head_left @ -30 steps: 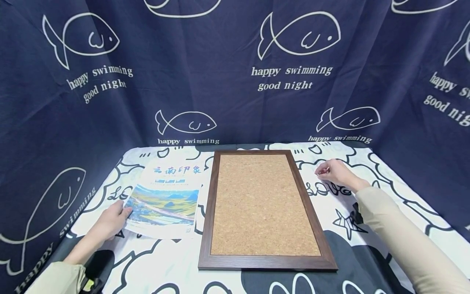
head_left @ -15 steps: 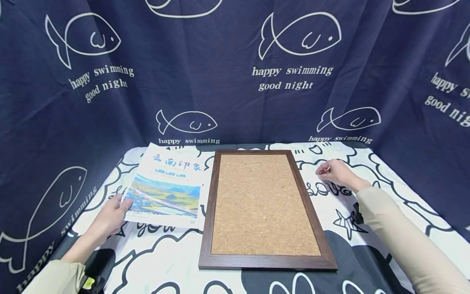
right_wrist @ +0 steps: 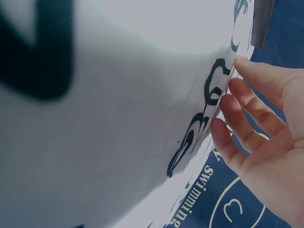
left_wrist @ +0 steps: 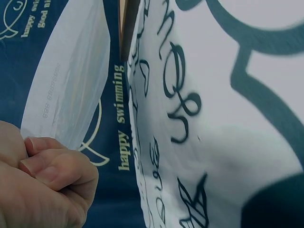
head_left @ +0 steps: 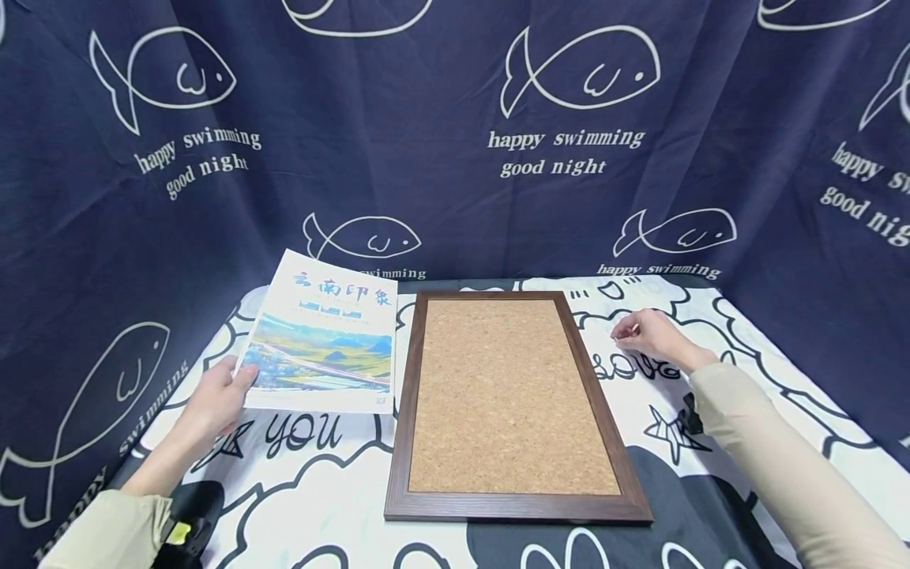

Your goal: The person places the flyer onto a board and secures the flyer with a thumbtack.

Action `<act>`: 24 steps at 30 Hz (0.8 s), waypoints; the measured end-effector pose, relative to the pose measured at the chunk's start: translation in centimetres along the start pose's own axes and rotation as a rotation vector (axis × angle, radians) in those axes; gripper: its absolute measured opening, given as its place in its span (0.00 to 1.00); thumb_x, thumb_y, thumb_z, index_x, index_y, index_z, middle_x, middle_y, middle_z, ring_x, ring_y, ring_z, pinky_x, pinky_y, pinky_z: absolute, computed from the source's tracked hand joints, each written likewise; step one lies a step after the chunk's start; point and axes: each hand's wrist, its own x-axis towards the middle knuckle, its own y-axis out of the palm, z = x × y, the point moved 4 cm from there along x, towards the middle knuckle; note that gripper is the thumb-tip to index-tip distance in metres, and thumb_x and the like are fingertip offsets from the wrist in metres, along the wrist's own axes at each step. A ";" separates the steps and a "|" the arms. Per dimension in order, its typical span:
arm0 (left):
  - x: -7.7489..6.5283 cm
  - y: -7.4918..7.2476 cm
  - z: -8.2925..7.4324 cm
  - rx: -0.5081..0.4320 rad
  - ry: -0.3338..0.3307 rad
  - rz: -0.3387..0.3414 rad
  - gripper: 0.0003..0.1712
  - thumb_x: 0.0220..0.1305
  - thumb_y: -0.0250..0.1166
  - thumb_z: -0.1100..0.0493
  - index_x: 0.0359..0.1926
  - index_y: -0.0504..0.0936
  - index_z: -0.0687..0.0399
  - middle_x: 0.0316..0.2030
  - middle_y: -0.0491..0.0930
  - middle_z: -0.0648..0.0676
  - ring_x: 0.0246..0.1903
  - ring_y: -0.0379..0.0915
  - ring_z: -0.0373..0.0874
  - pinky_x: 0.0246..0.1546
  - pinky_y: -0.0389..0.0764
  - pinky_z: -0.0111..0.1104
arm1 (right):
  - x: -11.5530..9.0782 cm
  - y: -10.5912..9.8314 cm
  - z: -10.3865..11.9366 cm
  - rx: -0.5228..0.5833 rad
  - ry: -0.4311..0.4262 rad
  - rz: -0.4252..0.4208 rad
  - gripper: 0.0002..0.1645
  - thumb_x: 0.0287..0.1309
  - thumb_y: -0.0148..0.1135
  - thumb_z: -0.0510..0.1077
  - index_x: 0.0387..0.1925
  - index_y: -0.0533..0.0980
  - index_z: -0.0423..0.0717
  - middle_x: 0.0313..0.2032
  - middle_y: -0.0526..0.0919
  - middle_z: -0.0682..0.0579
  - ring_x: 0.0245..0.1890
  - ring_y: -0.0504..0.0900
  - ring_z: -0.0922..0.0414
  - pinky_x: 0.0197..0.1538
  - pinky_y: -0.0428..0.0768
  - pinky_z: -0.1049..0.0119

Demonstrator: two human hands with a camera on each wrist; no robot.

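Observation:
My left hand [head_left: 216,395] pinches the left edge of a paper poster [head_left: 330,324] printed with blue and purple characters above a green and yellow landscape. The sheet is tilted up off the cloth, its top edge overlapping the navy curtain in the head view. Its pale, bowed underside [left_wrist: 71,71] shows in the left wrist view, with the left hand's curled fingers [left_wrist: 57,166] below. To the right of a cork board [head_left: 512,395] in a dark brown frame, my right hand [head_left: 650,336] hovers close over the cloth. Its fingers [right_wrist: 242,121] are loosely bent with nothing visible between them.
A white cloth [head_left: 306,490] with black cartoon drawings covers the table. Behind and at the sides hangs a navy curtain [head_left: 455,190] with white fish and lettering. The board lies flat in the middle, between the two hands.
My left hand has raised the poster from lying nearly flat to tilted up, so more of the cloth's lettering shows beneath it. The right hand and the cork board have stayed put.

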 end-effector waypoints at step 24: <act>0.2 6.4 -7.7 -0.204 0.034 0.024 0.24 0.78 0.35 0.51 0.65 0.59 0.62 0.19 0.76 0.49 0.08 0.51 0.36 0.10 0.57 0.26 | -0.2 0.0 0.1 0.003 -0.008 -0.009 0.06 0.48 0.70 0.35 0.31 0.85 0.38 0.31 0.88 0.44 0.29 0.78 0.57 0.35 0.73 0.65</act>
